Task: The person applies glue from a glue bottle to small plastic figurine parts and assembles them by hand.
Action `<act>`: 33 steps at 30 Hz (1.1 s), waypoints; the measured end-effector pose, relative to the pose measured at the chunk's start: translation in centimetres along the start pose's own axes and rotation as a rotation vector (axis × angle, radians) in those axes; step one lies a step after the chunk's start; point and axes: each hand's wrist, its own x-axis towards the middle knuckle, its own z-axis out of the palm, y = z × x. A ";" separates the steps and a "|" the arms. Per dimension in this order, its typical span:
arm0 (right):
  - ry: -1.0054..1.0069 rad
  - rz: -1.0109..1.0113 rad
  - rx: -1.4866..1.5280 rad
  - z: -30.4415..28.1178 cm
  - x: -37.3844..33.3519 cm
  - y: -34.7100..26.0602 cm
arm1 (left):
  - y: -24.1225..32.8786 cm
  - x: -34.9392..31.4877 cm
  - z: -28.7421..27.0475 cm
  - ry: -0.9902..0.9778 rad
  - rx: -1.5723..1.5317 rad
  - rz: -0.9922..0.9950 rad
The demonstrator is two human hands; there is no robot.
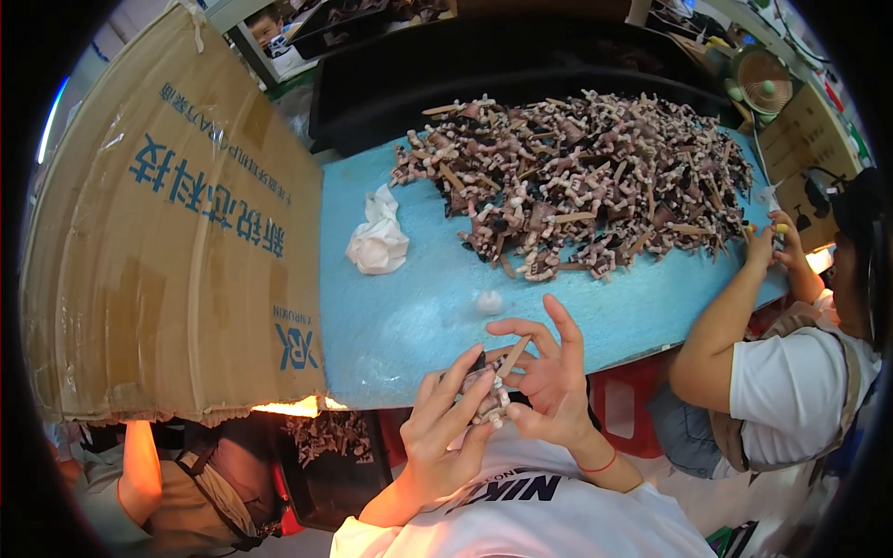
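In the head view, the work looks to be midway through 1 piece: a small doll-like figure [491,402] is up in the hands, and handling of it seems unfinished. A large heap of similar figures [586,186], with tan sticks jutting out among them, covers much of the blue tabletop [372,325]. More small pieces [326,437] lie in a black bin [344,493] below the table's near edge. Nothing marks either lot as finished or waiting, so the share done cannot be judged.

The figure in hand lies between the 2 hands, nearer the left, just off the table's near edge and well apart from the heap. The left hand [435,423] is curled closed around it, gripping it between thumb and fingers. A flat tan stick [514,356] slants up from the figure toward the right hand [558,381], which is mostly open, its fingers spread and its thumb beside the figure's lower end. The parts are small and overlap here, so whether the right fingers touch the stick or figure is hard to tell.

Beyond the hands sit a small white rounded object [489,302] and, farther left, a crumpled white tissue [379,232].
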 end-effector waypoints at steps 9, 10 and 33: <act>0.072 0.077 -0.105 0.4 0.5 -0.8 | -0.7 0.2 0.2 0.028 -0.095 -0.034; 0.072 0.087 -0.146 0.7 0.7 -1.1 | -1.0 0.0 0.2 0.014 -0.163 -0.058; 0.010 -0.067 -0.673 1.2 0.4 -2.8 | -2.0 -0.7 -0.3 -0.048 -1.868 -0.864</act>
